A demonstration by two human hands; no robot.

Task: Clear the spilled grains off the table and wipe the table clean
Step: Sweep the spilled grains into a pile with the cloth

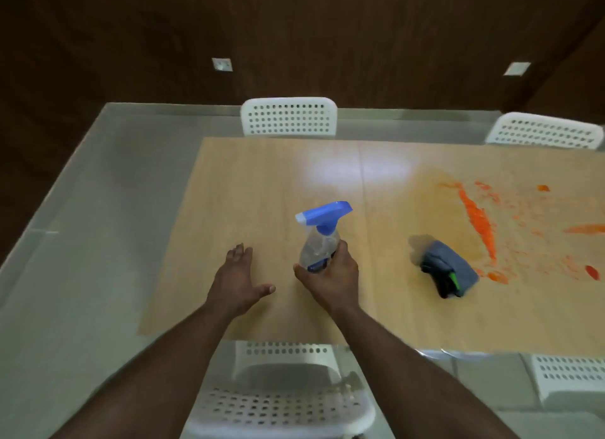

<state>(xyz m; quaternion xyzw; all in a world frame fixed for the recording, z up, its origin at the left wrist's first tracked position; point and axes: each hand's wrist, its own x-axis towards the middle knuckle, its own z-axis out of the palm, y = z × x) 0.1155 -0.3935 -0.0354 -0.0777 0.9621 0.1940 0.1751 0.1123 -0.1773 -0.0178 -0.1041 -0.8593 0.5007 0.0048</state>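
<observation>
A clear spray bottle (319, 242) with a blue trigger head stands on the light wooden table (248, 189), and my right hand (330, 273) grips its lower body. My left hand (237, 281) hovers open just left of the bottle, fingers spread over the tabletop. To the right lies a folded blue-grey cloth (448, 268) with a dark and green part showing at its near end. Orange spilled grains (479, 222) streak and scatter across the table's right part, beyond the cloth.
A white perforated chair (289, 116) stands at the far side, another (543, 130) at the far right. One white chair (281, 402) sits right below my arms, and a fourth (569, 379) at the near right. Pale floor surrounds the table.
</observation>
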